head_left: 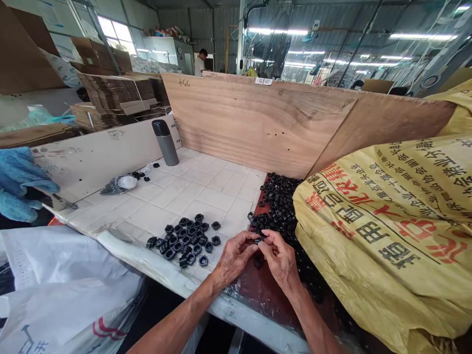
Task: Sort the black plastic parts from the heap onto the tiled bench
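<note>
Between my two hands is one small black plastic cap (258, 241), partly covered by the fingertips. My left hand (235, 254) pinches it from the left with thumb and forefinger. From the other side, my right hand (279, 256) grips the same cap, its thumb and finger closed. Left of my hands, a loose pile of black ring-shaped caps (184, 236) lies on the pale tiled tabletop (206, 177). Just beyond and to the right, a larger heap of black caps (282, 196) spreads over a dark red surface (263, 295).
A yellow printed sack (368, 236) bulges at the right. A grey flask (167, 145) stands near the wooden back board (250, 118). A small clear bag (120, 184) lies at left, above a white sack (62, 285). Farther back are cardboard stacks (110, 93) and a person (200, 64).
</note>
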`<state>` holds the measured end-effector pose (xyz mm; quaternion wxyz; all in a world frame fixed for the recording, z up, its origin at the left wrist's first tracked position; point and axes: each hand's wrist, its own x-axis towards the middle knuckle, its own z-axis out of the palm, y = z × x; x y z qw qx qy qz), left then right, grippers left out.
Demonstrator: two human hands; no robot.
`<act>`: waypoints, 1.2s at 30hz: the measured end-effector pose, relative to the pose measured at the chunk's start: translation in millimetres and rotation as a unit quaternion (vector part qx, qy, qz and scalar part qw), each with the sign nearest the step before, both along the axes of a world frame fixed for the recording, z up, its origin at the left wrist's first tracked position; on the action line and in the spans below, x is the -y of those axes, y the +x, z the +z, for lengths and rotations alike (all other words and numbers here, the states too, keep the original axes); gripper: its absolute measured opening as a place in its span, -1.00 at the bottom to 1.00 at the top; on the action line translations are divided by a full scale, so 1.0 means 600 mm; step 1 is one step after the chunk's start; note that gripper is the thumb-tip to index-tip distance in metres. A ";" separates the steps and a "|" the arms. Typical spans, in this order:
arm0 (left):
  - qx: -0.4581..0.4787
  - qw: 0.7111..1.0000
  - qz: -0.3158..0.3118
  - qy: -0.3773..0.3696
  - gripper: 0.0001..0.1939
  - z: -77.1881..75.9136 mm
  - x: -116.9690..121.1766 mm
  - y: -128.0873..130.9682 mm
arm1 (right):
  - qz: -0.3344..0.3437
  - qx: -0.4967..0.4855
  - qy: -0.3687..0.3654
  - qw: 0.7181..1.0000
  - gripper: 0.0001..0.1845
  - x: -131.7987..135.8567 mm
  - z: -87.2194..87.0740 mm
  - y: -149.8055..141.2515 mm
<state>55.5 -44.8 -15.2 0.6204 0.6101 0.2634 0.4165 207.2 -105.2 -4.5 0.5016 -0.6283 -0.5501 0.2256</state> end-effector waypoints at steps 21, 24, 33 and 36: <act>-0.024 1.000 -0.003 0.016 -0.74 0.005 0.005 0.001 | -0.043 -0.004 -0.025 0.999 -0.64 -0.005 0.002 -0.002; 0.011 0.999 -0.011 -0.036 -0.70 0.006 0.004 0.005 | -0.014 -0.061 -0.015 0.998 -0.69 -0.003 0.006 0.000; -0.011 1.000 0.007 0.010 -0.72 0.000 0.003 -0.001 | 0.012 -0.028 -0.024 0.999 -0.77 -0.001 0.012 -0.002; -0.004 1.000 0.003 0.001 -0.73 0.001 0.004 -0.002 | 0.014 -0.030 -0.025 0.999 -0.75 -0.001 0.012 -0.003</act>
